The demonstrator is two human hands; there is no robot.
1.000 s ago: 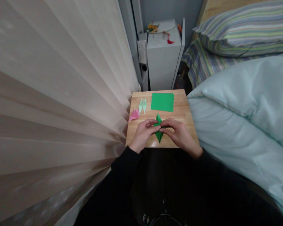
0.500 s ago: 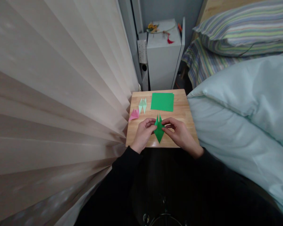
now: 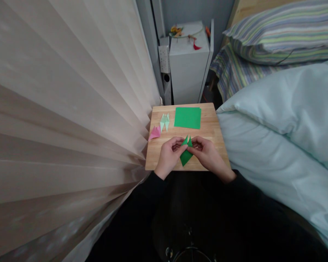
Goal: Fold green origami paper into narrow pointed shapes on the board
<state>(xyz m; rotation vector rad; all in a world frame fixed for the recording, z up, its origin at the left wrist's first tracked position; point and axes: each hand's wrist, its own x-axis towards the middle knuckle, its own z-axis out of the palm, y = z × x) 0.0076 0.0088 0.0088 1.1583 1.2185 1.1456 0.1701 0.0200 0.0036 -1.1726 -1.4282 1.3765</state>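
Observation:
A folded green origami paper (image 3: 186, 156) is held between my two hands above the front of the small wooden table (image 3: 210, 127). Its two narrow points stick up at the far end, and a wider point aims down toward me. My left hand (image 3: 169, 152) pinches its left side, with the thumb lying across the front. On the other side, my right hand (image 3: 207, 153) grips the paper between thumb and fingers. Both thumb tips almost meet over the middle of the paper, covering part of it. The fingers behind the paper are partly hidden.
A stack of green paper sheets (image 3: 187, 117) lies at the table's back. Left of it are a pale green folded paper (image 3: 164, 122) and a pink folded paper (image 3: 154, 133). A pleated curtain (image 3: 98, 109) borders the left, a bed with a light blue quilt (image 3: 276, 120) the right.
The green origami paper has tilted, its upper points leaning to the right. My left thumb has moved rightward across it, and both hands have come closer together.

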